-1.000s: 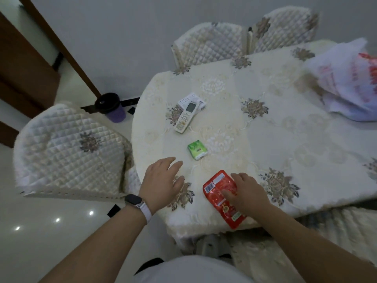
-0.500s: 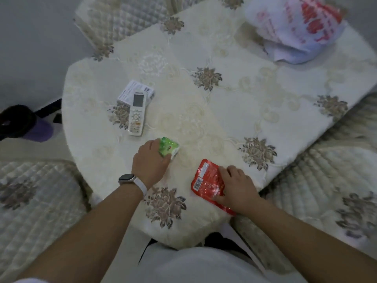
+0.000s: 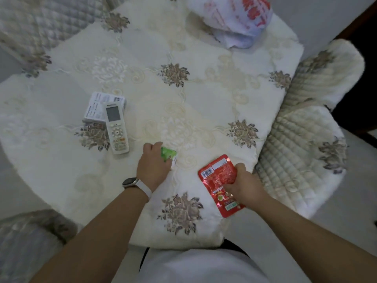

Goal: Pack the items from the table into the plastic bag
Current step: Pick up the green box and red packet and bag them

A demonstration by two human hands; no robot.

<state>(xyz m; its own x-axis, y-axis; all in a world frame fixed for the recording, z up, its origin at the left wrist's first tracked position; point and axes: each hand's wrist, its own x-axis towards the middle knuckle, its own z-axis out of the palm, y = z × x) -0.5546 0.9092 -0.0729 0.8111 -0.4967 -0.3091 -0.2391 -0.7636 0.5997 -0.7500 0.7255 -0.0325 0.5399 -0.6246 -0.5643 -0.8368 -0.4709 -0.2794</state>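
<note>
**Both hands now on packets, bag untouched**

The left hand (image 3: 153, 167) has closed its grip on the small green packet (image 3: 168, 153), which lay free a second ago; the right hand (image 3: 242, 183) keeps the flat red foil pouch (image 3: 219, 183) pinched. Both sit on the counter (image 3: 204, 94) well short of the white red-printed plastic bag (image 3: 234, 19), its top cut off. Left fingertips are hidden.

remote (image 3: 116, 129) left of packet (image 3: 221, 183), bag (image 3: 234, 19) behind

Both bare forearms reach forward from six o'clock. The left hand (image 3: 153, 166), a white-banded smartwatch (image 3: 136, 184) on its wrist, curls knuckles-up, its grip closed on a small green packet (image 3: 168, 153). The right hand (image 3: 245, 183) pinches a flat red foil pouch (image 3: 220, 181), thumb on top.
</note>
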